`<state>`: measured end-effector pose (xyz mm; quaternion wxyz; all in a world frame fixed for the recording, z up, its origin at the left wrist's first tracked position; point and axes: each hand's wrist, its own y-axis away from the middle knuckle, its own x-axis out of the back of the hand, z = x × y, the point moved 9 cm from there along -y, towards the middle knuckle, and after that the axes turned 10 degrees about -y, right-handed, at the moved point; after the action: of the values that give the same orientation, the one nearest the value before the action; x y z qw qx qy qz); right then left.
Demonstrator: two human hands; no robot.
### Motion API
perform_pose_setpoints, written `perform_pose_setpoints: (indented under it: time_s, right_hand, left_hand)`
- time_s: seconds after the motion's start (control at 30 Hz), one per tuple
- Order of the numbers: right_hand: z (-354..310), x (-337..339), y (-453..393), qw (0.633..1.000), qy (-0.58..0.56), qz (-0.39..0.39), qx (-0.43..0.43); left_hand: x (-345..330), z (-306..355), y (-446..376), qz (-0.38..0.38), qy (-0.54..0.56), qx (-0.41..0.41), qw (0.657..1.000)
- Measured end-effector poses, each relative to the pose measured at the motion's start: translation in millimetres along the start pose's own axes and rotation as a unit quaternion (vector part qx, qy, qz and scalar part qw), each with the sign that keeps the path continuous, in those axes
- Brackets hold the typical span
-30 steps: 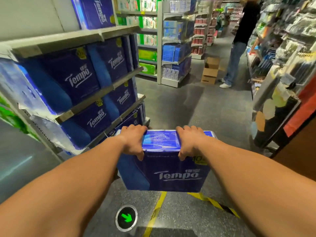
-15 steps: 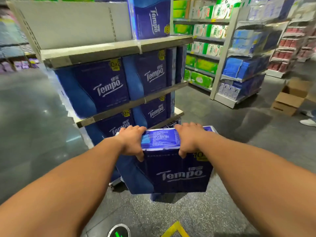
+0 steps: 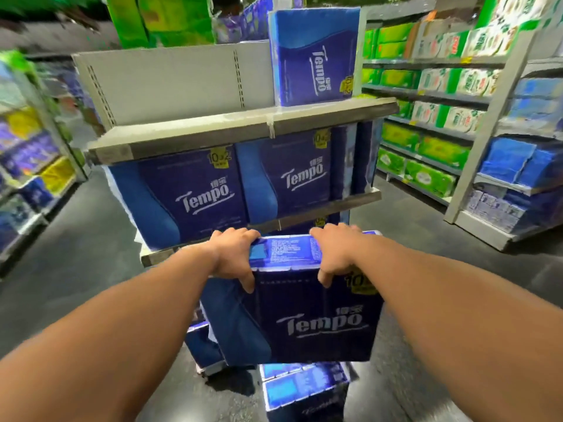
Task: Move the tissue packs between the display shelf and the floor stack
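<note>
I hold a dark blue Tempo tissue pack (image 3: 307,318) in front of me, gripped at its top edge. My left hand (image 3: 233,257) clasps the top left corner and my right hand (image 3: 336,254) the top right. Below it on the floor stands another blue pack (image 3: 301,388), the floor stack. The display shelf (image 3: 243,132) is straight ahead. Its middle tier holds two Tempo packs (image 3: 195,193) side by side, and one upright pack (image 3: 313,56) stands at the right of the top tier. The top tier's left side is bare.
Aisle shelving with green and blue tissue goods (image 3: 441,147) runs along the right. More shelves with blue and yellow packs (image 3: 27,166) stand at the left. Dark grey floor (image 3: 76,263) lies on both sides of the display shelf.
My view has swung left and up so the display shelf now stands straight ahead and closer. The held pack stays in both hands, and the floor stack has come into sight beneath it.
</note>
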<state>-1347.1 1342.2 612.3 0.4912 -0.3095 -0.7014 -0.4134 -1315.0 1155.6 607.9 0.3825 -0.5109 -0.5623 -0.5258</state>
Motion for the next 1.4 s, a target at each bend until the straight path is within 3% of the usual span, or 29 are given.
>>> perform_pose_setpoints:
  time_s: [0.27,0.5,0.63,0.77,0.93,1.4]
  right_hand:
    - [41.3,173.6,-34.0,0.983,0.057,0.133,0.113]
    - [49.8,342.7,-8.9,0.932,0.081,0.296,0.195]
    - [51.6,403.9,0.2,0.889,0.082,0.387,0.233]
    - [53.1,424.9,-11.3,0.848,0.08,0.46,0.25]
    - [34.7,428.0,-63.9,0.83,0.089,0.481,0.267]
    - [-64.8,464.0,-275.0,0.884,0.108,0.41,0.199]
  left_hand:
    - [168.1,0.7,-34.2,0.143,-0.026,0.134,0.98]
    - [328.1,12.3,-13.5,0.313,-0.072,0.223,0.92]
    - [388.4,15.8,0.6,0.403,-0.107,0.263,0.87]
    - [406.7,10.5,-9.5,0.453,-0.143,0.278,0.835]
    - [399.3,-29.6,-44.2,0.466,-0.149,0.283,0.825]
    - [395.8,-236.6,-185.7,0.421,-0.128,0.234,0.867]
